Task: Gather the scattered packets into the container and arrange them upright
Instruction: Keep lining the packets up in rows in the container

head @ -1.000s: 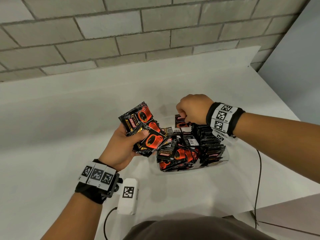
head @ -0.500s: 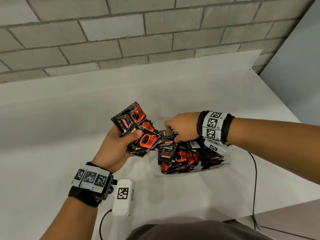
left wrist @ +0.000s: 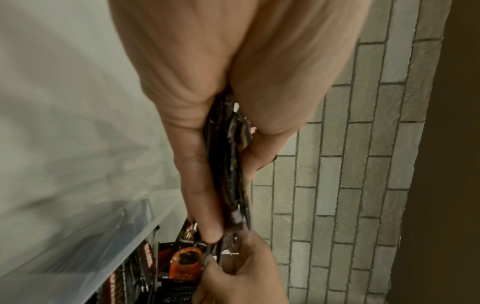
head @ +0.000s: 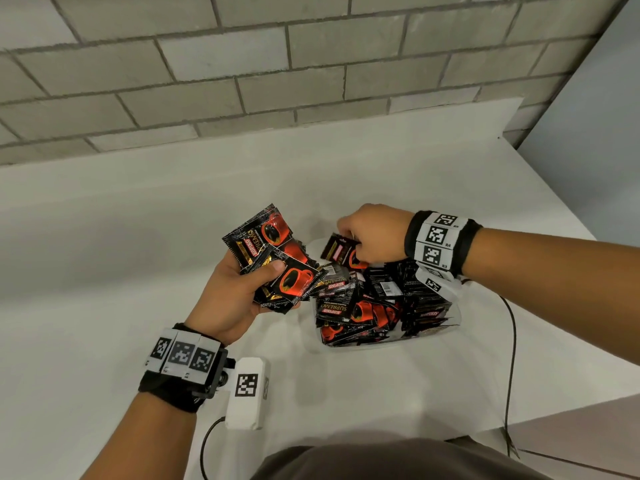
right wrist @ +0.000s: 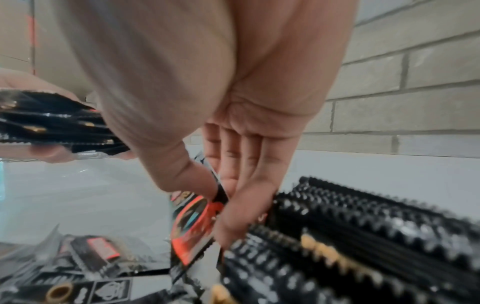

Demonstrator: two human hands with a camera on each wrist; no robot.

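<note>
My left hand (head: 242, 289) grips a fanned stack of black-and-red coffee packets (head: 273, 258) just left of the clear container (head: 429, 332); the stack (left wrist: 231, 174) shows edge-on between thumb and fingers. My right hand (head: 374, 237) hovers over the container's far left side and pinches one packet (head: 337, 249) between thumb and fingers (right wrist: 233, 216). On the container's right stands a row of upright packets (right wrist: 363, 222). Loose packets (head: 349, 306) lie jumbled in its left half.
The container sits on a white table (head: 104, 271) against a grey brick wall (head: 277, 81). The table's right edge (head: 588, 407) runs close to the container. A black cable (head: 512, 358) hangs off that edge. A white tagged box (head: 247, 393) hangs at my left wrist.
My right hand dipped into the loose packets half a second ago, then rose toward the container's far side with one packet pinched. The left hand has kept hold of its stack.
</note>
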